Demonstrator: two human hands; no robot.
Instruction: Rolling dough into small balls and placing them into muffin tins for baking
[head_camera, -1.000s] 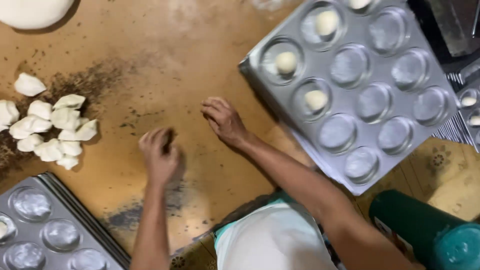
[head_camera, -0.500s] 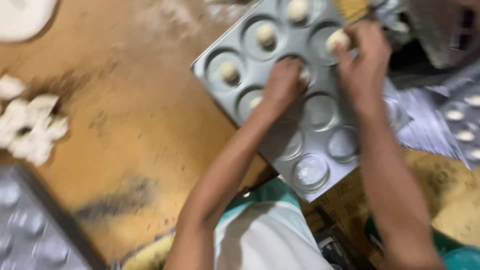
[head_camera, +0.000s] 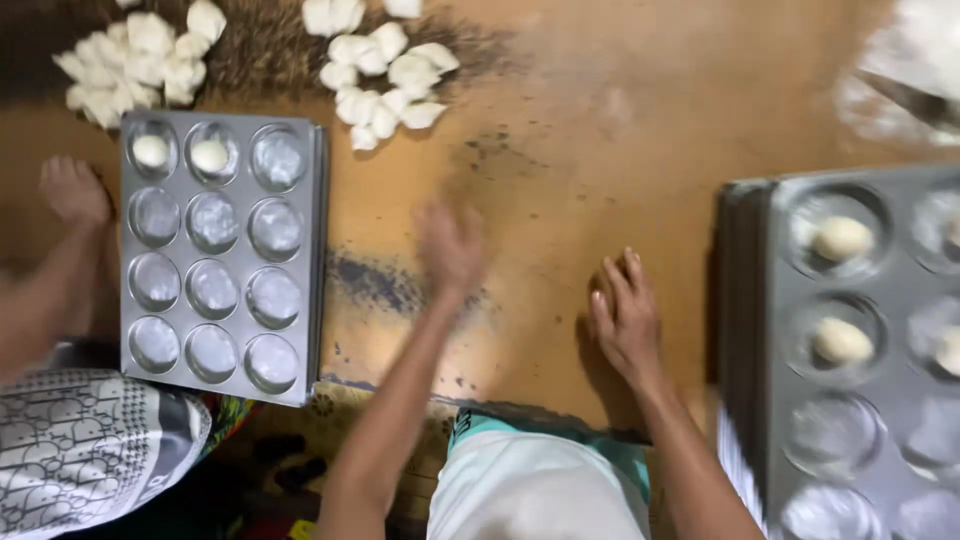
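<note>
Resting palm-down and empty on the brown floured desk (head_camera: 600, 180) are the left hand (head_camera: 452, 243) (blurred) and right hand (head_camera: 625, 315); nearest lie the soft white dough pieces (head_camera: 385, 75), in two heaps along the far edge. Light, sticky and easily squashed, they are best pinched gently from the sides. Two grey metal twelve-cup muffin trays are seen, the left tray (head_camera: 312, 260) holding two dough balls (head_camera: 150, 151), the right tray (head_camera: 745, 330) at least three.
</note>
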